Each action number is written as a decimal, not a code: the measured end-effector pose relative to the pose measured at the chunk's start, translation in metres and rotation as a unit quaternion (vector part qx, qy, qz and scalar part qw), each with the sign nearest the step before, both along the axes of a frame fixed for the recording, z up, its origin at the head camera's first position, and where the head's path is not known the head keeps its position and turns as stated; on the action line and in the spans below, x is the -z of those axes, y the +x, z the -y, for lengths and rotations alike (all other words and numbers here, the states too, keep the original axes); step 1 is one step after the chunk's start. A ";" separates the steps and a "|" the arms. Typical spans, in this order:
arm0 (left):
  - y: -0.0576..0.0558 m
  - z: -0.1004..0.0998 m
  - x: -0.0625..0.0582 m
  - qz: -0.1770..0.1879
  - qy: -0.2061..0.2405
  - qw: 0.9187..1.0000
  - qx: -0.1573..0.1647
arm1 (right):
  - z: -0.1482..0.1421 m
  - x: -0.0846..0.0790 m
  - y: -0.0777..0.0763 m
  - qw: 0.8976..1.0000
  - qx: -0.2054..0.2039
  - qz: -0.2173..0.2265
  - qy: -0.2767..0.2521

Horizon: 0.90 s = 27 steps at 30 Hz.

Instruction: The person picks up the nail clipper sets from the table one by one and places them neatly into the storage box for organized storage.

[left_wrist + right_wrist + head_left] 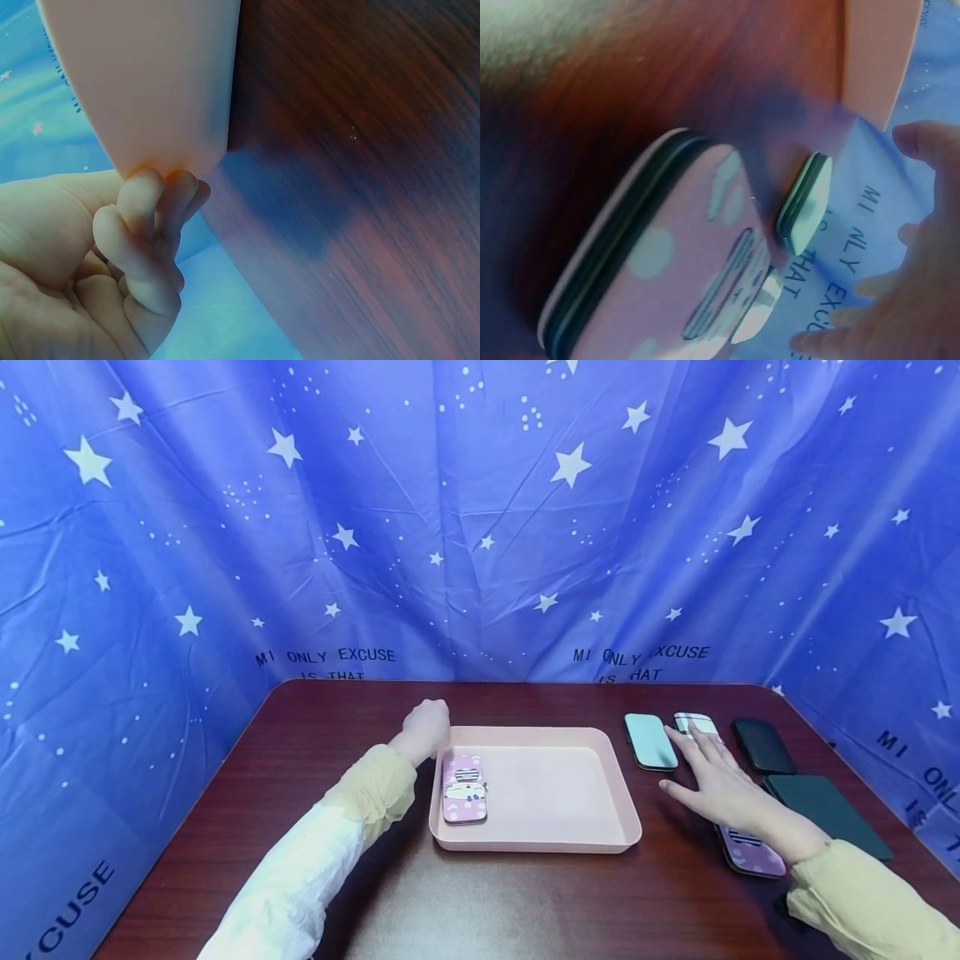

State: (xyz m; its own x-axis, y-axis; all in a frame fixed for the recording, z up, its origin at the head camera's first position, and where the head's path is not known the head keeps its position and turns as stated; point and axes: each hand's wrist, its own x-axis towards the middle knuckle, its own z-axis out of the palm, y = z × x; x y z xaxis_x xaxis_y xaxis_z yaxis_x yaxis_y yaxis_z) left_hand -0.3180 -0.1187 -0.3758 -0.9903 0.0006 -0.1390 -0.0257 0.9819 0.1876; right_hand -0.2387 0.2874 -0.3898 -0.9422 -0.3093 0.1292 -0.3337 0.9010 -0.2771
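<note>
A pink tray [536,837] sits on the brown table [450,902], a purple case [464,810] lying at its left end; the left hand [424,729], fingers curled, pinches its far left corner. Right of it, the right hand [716,781], fingers spread apart, partly blocks sight of a white case [692,722] and a second purple case [752,857]. A mint case [651,742], black case [763,746] and dark green item [828,814] lie nearby.

Head view's pretty bright, soft glare on the table [480,893] at 6 o'clock. Wrist views are dimmer and kinda hazy, right one's washed out around 10 o'clock.
</note>
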 end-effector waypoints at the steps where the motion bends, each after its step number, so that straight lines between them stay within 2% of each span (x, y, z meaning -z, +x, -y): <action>1: 0.000 0.000 0.000 -0.002 -0.002 1.000 0.001 | -0.001 0.002 0.000 1.000 0.002 0.008 0.004; 6: 0.000 -0.001 0.000 -0.010 -0.010 1.000 0.004 | -0.003 0.007 0.000 0.999 0.005 0.036 0.018; 12: 0.000 0.000 0.002 -0.010 -0.008 1.000 0.002 | -0.007 0.012 -0.002 0.998 -0.007 0.043 0.034; 21: -0.001 0.000 0.002 -0.007 -0.005 1.000 0.001 | -0.012 0.016 -0.005 0.998 -0.001 0.026 0.060; 27: 0.000 0.000 0.002 -0.014 -0.004 1.000 0.003 | -0.012 0.013 -0.005 0.998 -0.004 0.016 0.066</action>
